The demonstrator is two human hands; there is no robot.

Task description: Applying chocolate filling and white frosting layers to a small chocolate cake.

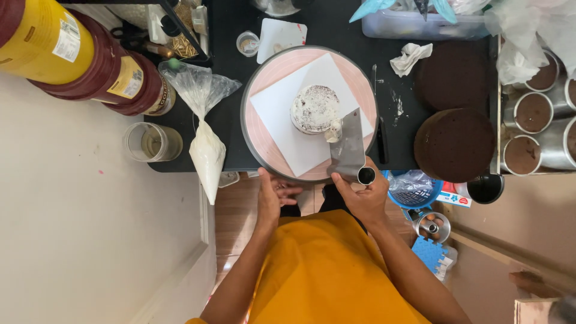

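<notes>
A small round cake (314,108) coated in white cream sits on a white square board (282,114) on a pink turntable (270,72). My right hand (363,195) grips the tubular handle of a metal bench scraper (348,147), whose blade edge rests against the cake's near right side with a dab of cream on it. My left hand (273,195) is at the turntable's front edge, fingers curled near the rim and holding nothing.
A filled piping bag (204,132) hangs at the left of the black table (336,30). Two dark chocolate cake layers (453,144) lie on the right, beside metal tins (531,114). Large jars (78,54) and a glass (150,142) stand at the left.
</notes>
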